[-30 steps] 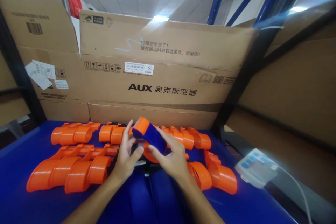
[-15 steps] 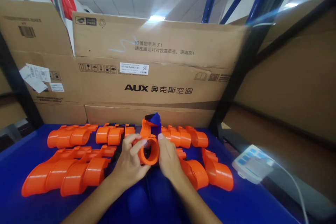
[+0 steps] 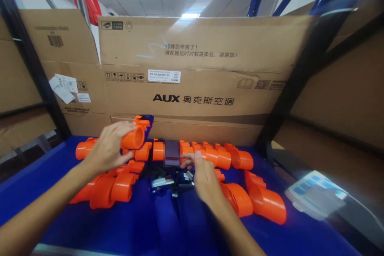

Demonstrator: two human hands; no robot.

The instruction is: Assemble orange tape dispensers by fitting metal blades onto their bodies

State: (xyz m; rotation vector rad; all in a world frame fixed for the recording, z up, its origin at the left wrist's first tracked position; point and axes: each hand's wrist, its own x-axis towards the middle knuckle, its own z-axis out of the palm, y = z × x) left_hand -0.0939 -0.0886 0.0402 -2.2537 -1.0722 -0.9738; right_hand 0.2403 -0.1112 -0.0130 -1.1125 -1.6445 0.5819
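My left hand (image 3: 109, 146) is raised at the left, closed around an orange tape dispenser (image 3: 133, 138), a hollow plastic ring with a dark blue piece at its far end. My right hand (image 3: 207, 178) is over the middle right, thumb and fingers apart with nothing seen in them. Its fingertips are near a row of orange tape dispensers (image 3: 223, 158) and a dark flat phone-like rectangle (image 3: 172, 153). Below that lies a pile of small dark and shiny metal parts (image 3: 163, 183), partly hidden by my right hand.
More orange dispensers (image 3: 121, 188) lie at the left and others (image 3: 270, 204) at the right on the blue surface (image 3: 141, 224). A clear-lidded plastic case (image 3: 318, 194) is at the right. Cardboard (image 3: 192, 88) walls the back, between dark rack posts (image 3: 288, 84).
My hands have parted. The left carried the dispenser up and left; the right let go of it and moved right. The parts and dark rectangle have come into sight. The view has shifted.
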